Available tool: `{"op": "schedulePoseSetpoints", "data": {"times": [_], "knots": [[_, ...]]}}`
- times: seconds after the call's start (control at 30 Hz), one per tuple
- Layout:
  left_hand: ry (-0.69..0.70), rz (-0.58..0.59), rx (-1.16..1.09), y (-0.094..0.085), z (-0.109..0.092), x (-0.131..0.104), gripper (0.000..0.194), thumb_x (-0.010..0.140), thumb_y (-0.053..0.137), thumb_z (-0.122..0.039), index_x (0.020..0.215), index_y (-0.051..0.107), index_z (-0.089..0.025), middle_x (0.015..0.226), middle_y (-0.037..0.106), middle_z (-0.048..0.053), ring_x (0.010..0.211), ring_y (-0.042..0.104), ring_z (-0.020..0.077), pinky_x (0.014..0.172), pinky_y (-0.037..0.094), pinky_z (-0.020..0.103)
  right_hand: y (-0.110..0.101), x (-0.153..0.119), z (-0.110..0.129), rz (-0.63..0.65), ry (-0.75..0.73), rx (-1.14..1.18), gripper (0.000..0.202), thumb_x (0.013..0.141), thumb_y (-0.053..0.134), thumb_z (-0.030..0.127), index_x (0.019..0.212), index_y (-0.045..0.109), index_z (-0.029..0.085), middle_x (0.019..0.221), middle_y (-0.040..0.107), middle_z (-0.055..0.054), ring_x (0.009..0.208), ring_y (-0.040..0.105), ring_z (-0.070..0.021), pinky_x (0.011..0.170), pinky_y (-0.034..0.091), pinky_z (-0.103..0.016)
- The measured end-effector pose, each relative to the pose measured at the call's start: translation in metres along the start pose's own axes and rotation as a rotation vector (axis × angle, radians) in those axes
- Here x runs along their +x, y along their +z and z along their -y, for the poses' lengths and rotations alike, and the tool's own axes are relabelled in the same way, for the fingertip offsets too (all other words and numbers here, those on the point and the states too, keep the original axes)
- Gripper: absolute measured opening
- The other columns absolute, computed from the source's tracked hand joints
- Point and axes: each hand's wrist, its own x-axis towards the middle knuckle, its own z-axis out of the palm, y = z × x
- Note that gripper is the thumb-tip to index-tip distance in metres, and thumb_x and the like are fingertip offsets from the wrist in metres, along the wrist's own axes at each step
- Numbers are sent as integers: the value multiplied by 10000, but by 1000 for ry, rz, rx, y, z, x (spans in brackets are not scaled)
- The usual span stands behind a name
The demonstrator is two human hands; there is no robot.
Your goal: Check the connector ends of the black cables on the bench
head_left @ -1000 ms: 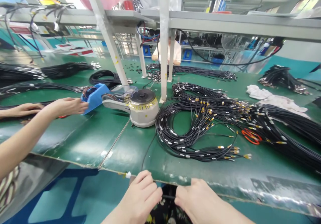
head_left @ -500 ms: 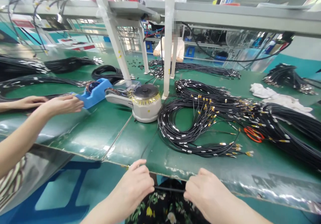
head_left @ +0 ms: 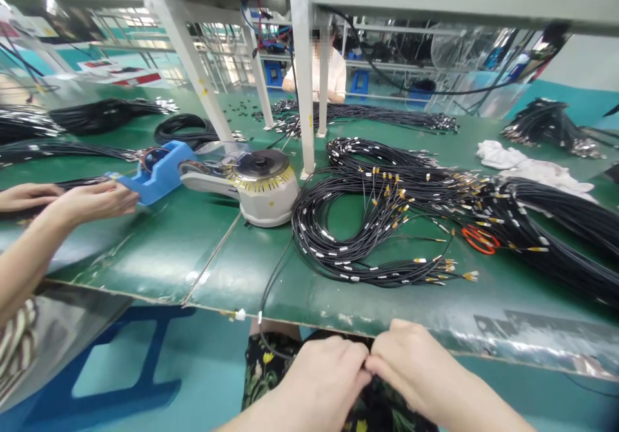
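Observation:
Over the patterned cloth on my lap, just below the table edge, my two hands meet. My left hand (head_left: 333,371) is closed, and a thin black cable (head_left: 264,300) with a white label runs from the table over the edge toward it. My right hand (head_left: 411,364) is closed too, its fingers against those of the left. The stretch of cable in the fingers is hidden. Near the hands on the green tabletop (head_left: 309,306) lies a coiled bundle of black cables (head_left: 319,251) with white labels and yellow-tagged ends.
A round white tape dispenser (head_left: 267,190) stands left of the coil. Farther left, a co-worker's hands (head_left: 91,201) are at a blue tape dispenser (head_left: 167,171). Orange-handled scissors (head_left: 480,240), more cables (head_left: 556,225) and white gloves (head_left: 536,171) lie right. White posts (head_left: 304,84) rise mid-table.
My hands were apart with a straight piece of black cable between them; now they touch, the left having moved right. The view has shifted, and the cable hanging over the edge shows more.

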Motion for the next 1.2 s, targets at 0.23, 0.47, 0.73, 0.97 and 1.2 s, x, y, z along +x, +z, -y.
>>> {"op": "schedulePoseSetpoints", "data": {"times": [0.23,0.47,0.73,0.97,1.2], "knots": [[-203,96,-39,-1,-7,19,254,919,237,-263,740,408,-209,618,538,-29,565,520,134,532,367,245,-6,-25,-33,9,121,365,204,945,303,256,851,481,220,763,551,5,703,492,-150,657,355,-254],[-150,67,-1,11,-12,20,234,904,281,-248,730,428,-199,661,544,-12,610,510,136,557,355,247,6,-22,-36,27,99,416,298,932,274,244,664,396,200,621,442,22,587,411,-135,572,309,-250],[-175,74,-60,24,-13,24,231,893,265,-191,739,437,-186,677,517,-3,608,499,127,573,370,245,11,-16,-42,48,115,610,293,882,280,164,601,357,192,550,375,48,515,352,-101,516,283,-219],[-193,194,-14,26,-4,43,252,903,251,-235,703,399,-199,644,515,-17,577,491,136,551,350,253,11,-4,-61,128,-15,413,339,919,259,202,630,435,181,567,417,38,540,399,-112,578,315,-243],[-229,210,-128,26,2,47,275,911,228,-224,698,399,-197,646,505,-20,591,481,123,581,358,238,15,2,-67,149,-75,366,313,920,288,192,613,348,193,567,357,55,516,337,-99,538,273,-235]]}}
